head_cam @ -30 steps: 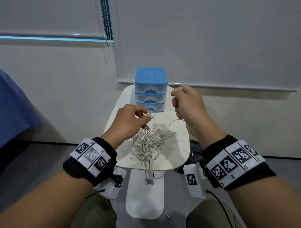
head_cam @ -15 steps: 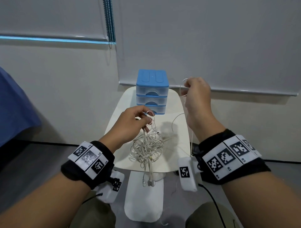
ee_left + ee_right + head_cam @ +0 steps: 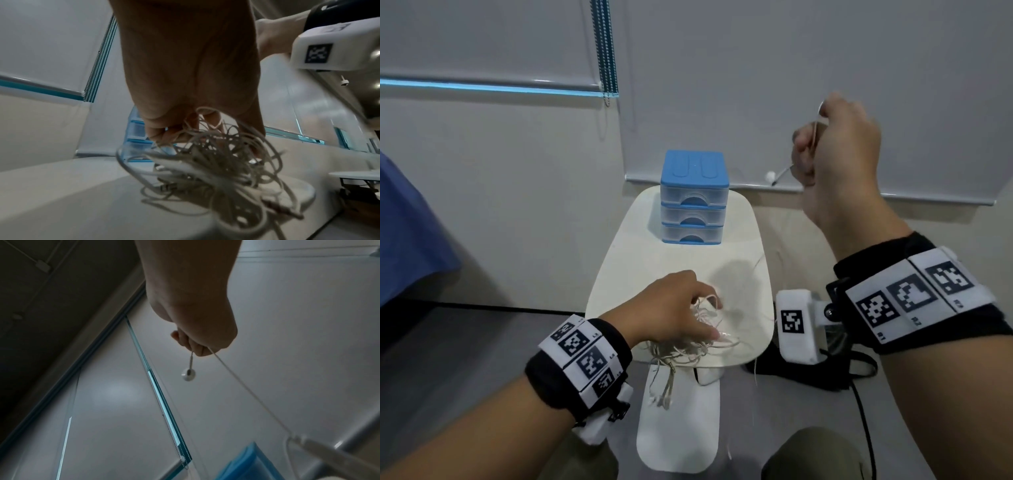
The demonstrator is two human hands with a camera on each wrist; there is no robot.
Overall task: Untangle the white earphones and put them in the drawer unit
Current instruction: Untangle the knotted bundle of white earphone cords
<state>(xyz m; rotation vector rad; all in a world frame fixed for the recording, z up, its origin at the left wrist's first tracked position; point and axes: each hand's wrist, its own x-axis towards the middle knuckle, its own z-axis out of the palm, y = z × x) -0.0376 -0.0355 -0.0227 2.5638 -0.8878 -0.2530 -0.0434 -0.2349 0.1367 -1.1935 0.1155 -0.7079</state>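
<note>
Earphones [image 3: 690,346] lie as a white tangle on the near edge of the bench [image 3: 743,219], with a few loops and ends hanging over that edge. The left hand [image 3: 671,308] is on top of the heap, palm down; in the left wrist view its fingers [image 3: 164,131] curl into the upper loops and hold them, while most of the tangle [image 3: 216,165] spreads out below the fingertips onto the bench. The right hand [image 3: 839,150] is raised well above and to the right of the drawer unit [image 3: 693,198], closed in a fist round one strand. An earbud [image 3: 770,177] sticks out of the fist on a short stem, toward the left, clear of the fingers [image 3: 185,340]; in the right wrist view it [image 3: 188,374] dangles just below them, and a thin cord [image 3: 246,391] runs taut from the fist down toward the bench. The drawer unit, blue-topped with three clear drawers, all closed, stands at the far end of the bench, well apart from the tangle.
</note>
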